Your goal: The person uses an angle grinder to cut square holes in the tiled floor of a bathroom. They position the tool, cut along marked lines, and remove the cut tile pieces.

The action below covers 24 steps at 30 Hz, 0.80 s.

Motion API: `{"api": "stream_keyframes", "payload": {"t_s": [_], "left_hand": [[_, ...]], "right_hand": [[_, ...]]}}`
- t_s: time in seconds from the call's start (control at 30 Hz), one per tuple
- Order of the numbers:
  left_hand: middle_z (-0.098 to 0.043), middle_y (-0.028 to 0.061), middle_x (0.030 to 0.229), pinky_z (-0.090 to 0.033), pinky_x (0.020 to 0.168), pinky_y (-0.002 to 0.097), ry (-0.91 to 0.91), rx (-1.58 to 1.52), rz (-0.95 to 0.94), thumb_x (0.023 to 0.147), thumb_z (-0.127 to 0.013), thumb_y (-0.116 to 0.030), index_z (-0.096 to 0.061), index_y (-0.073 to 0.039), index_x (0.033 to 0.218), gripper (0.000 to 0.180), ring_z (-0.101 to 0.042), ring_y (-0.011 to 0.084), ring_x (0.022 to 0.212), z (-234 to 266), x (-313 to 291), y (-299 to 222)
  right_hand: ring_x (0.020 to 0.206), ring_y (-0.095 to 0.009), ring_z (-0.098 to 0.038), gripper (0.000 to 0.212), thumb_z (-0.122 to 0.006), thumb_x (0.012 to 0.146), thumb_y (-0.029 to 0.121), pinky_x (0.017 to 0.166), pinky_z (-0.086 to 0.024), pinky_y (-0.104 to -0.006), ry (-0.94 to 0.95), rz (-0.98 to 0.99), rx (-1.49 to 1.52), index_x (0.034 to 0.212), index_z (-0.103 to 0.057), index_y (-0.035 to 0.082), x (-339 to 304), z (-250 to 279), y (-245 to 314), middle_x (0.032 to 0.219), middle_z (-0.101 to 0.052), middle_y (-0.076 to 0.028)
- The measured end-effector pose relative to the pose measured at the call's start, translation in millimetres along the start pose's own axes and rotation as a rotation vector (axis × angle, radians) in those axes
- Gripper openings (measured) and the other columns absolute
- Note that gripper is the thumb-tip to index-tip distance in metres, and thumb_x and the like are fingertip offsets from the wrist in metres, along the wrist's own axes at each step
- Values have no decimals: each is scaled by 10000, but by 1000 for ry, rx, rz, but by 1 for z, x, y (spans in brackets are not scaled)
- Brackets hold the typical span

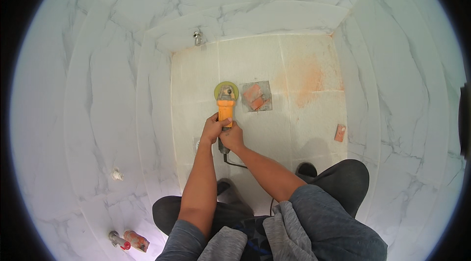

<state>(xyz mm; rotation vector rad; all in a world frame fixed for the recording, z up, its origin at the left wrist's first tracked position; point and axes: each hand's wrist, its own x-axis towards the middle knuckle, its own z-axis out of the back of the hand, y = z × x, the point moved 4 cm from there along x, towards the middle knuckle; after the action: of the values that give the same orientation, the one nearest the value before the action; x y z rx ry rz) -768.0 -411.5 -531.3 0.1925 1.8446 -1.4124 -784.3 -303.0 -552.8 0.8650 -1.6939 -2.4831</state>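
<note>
An orange angle grinder (225,113) with a yellow-green disc (219,90) is held out in front of me, low over the pale floor tiles. My left hand (212,127) wraps the left side of its body. Behind it, my right hand (232,136) grips the darker rear part, fingers closed. The black cord (234,164) trails off to the right below my forearm. Just right of the disc lies a grey square patch (265,88) in the floor, with broken reddish tile pieces (254,96) on it. Whether the disc touches the floor I cannot tell.
White marble-patterned walls (255,15) enclose the floor (255,60) on three sides. A metal tap (197,38) sticks out of the far wall. A reddish piece (340,133) lies by the right wall, and orange dust (310,77) stains the floor. Pipe fittings (119,240) protrude at lower left.
</note>
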Motion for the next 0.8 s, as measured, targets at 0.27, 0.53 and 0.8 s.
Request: {"api": "stream_keyframes", "payload": {"t_s": [0.27,0.53,0.8], "left_hand": [[-686,109,1179,-549,897,322,30,69,1,879,-782,-116,-597,48,1327,511,-666,189,1015,-4,6,-1],[-685,119,1185,-554,896,320,32,96,-35,878,-788,-130,-595,50,1330,523,-671,199,1019,-20,11,-8],[-686,120,1185,-553,908,323,41,82,-16,874,-791,-118,-586,61,1335,535,-676,201,1014,-24,14,-14]], "right_hand": [[958,-356,-723,508,-786,779,249,821,-552,-405,23,-57,19,1118,-581,-69,2,1,-2,994,-720,-238],[947,-348,-728,481,-783,778,228,815,-555,-400,11,-53,11,1117,-590,-52,12,15,-3,986,-726,-227],[890,-332,-732,455,-778,777,216,783,-555,-393,2,-98,19,1100,-588,-41,17,13,-5,945,-725,-212]]}}
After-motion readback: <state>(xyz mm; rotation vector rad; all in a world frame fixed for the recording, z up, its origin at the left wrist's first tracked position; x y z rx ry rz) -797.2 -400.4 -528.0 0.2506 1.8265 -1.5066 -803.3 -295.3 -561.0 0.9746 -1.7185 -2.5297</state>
